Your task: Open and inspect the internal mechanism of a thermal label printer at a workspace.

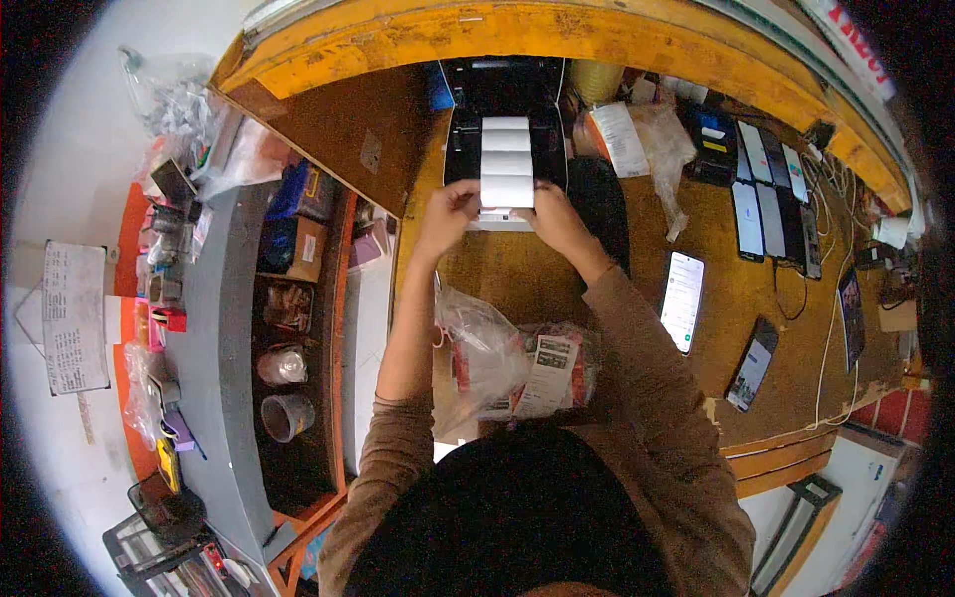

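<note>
A black machine with its lid raised, which looks like a printer (462, 146), stands at the far side of the wooden table. Over its inside lies a strip of white label paper (507, 162), crossed by several fold or gap lines. My left hand (454, 213) is closed on the strip's near left corner. At the near right corner my right hand (559, 219) grips the same strip, fingers curled around its edge. Both forearms reach forward in brown sleeves. The fingertips are partly hidden by the paper. Below the strip the machine's pale front edge (502, 226) shows.
Clear plastic bags (487, 343) and a printed label sheet (549, 370) lie nearer me. To the right are a lit phone (681, 301), a darker phone (753, 365) and several phones with cables. An orange-edged shelf (343, 298) stands left; a yellow beam (497, 35) runs above.
</note>
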Action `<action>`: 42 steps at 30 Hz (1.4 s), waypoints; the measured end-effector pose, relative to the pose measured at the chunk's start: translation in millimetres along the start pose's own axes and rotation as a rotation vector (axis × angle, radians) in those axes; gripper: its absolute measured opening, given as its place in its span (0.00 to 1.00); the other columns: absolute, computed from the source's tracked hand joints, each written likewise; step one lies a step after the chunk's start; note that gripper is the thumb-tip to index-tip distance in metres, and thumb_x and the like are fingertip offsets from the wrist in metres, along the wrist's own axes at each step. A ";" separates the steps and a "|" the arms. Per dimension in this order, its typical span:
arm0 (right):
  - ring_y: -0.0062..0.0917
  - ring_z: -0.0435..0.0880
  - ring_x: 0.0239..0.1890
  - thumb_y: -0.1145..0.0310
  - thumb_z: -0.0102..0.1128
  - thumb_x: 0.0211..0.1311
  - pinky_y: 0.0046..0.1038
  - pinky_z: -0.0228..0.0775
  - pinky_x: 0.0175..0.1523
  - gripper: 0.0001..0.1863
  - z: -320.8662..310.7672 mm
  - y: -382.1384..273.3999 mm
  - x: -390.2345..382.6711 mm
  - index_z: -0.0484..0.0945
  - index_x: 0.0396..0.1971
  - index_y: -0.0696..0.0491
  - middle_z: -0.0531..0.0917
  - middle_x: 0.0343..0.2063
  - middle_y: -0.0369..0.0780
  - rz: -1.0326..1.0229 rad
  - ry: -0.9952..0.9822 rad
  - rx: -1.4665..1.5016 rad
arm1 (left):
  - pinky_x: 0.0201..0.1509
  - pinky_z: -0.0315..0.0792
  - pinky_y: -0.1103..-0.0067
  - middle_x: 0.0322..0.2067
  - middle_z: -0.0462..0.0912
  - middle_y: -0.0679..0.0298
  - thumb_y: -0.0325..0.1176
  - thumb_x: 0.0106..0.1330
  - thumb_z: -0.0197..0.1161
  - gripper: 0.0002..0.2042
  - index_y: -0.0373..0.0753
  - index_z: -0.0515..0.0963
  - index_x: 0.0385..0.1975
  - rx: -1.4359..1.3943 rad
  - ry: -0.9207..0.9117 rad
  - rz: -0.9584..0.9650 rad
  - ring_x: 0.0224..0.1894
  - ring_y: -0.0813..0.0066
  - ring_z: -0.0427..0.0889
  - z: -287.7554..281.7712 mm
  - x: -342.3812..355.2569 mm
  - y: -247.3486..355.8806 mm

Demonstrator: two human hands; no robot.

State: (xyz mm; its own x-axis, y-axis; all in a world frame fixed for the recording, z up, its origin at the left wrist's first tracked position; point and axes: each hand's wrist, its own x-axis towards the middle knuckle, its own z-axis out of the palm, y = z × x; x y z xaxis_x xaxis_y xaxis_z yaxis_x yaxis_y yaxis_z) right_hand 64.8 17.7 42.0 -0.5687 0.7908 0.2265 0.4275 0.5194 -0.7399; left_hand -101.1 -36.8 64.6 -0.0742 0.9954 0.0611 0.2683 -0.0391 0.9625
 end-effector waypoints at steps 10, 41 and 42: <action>0.35 0.74 0.34 0.69 0.64 0.39 0.30 0.65 0.38 0.14 -4.3 -0.9 -26.0 0.75 0.29 0.59 0.76 0.27 0.44 -0.244 0.332 -0.012 | 0.32 0.68 0.84 0.30 0.77 0.61 0.26 0.57 0.51 0.08 0.31 0.73 0.34 -0.123 0.077 -0.064 0.30 0.74 0.76 14.8 -21.8 14.8; 0.36 0.60 0.49 0.62 0.55 0.46 0.37 0.53 0.49 0.14 20.6 3.4 -42.8 0.74 0.36 0.45 0.69 0.42 0.34 -0.084 0.364 -0.372 | 0.20 0.63 0.89 0.17 0.75 0.66 0.34 0.55 0.58 0.09 0.34 0.71 0.22 -0.318 0.338 -0.278 0.17 0.85 0.71 52.6 -38.8 -39.9; 0.36 0.59 0.50 0.61 0.55 0.46 0.38 0.52 0.49 0.15 20.4 3.3 -41.1 0.74 0.37 0.45 0.69 0.43 0.35 -0.077 0.364 -0.408 | 0.21 0.63 0.89 0.17 0.75 0.66 0.34 0.55 0.59 0.09 0.35 0.71 0.21 -0.303 0.363 -0.283 0.17 0.85 0.70 53.6 -36.8 -35.7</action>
State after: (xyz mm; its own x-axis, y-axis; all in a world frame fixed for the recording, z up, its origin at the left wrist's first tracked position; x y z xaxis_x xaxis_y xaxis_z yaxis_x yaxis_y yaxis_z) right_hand 75.3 -19.7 17.3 -0.3606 0.7689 0.5280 0.6729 0.6065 -0.4236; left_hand -56.5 -67.3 13.8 -0.4443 0.8785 -0.1753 -0.0945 0.1486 0.9844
